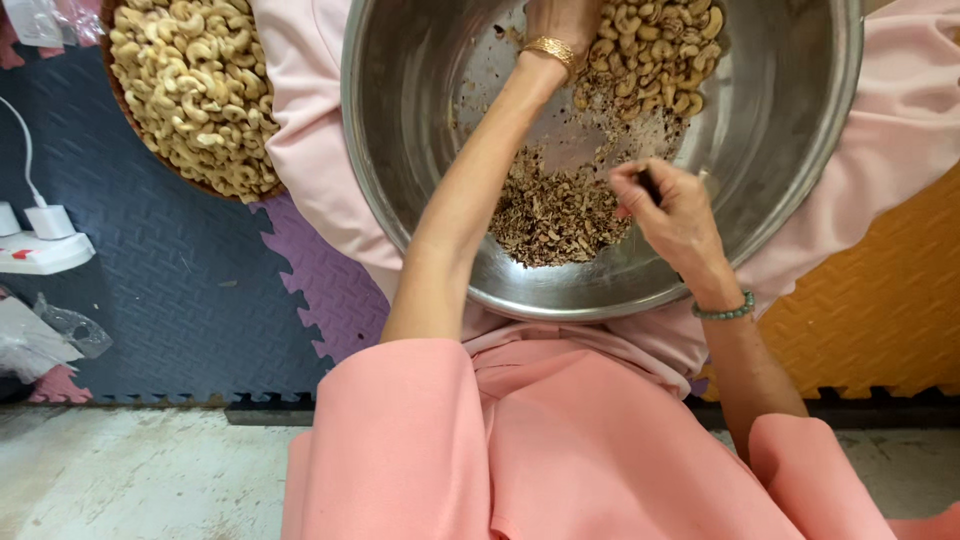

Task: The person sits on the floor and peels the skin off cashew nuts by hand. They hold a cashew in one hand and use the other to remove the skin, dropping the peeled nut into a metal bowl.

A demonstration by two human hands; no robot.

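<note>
While a person in pink clothing sits on interlocking foam floor mats point(200, 290), a wide, shiny steel bowl point(790, 130) rests across the lap, both bare hands inside it. A heap of pale, curved cashew kernels point(655, 50) lies against the bowl's far wall, just beside the left hand point(562, 22), which reaches up along a long outstretched arm and is cut off by the frame edge; whether its fingers are spread or closed cannot be told. It is plainly the nearer hand to the kernels. Down the bowl from that hand, and just left of the right hand point(672, 210), sits a darker drift of brown, flaky shell scraps point(555, 210). The right hand's fingers are curled tight around a small dark tool point(650, 185), mostly hidden in the grip. Well away to the left of both hands, a round brown tray point(120, 95) holds a second mound of smooth kernels. Smaller still: a gold bangle point(550, 48) on the left wrist, a green bead bracelet point(724, 312) on the right.
</note>
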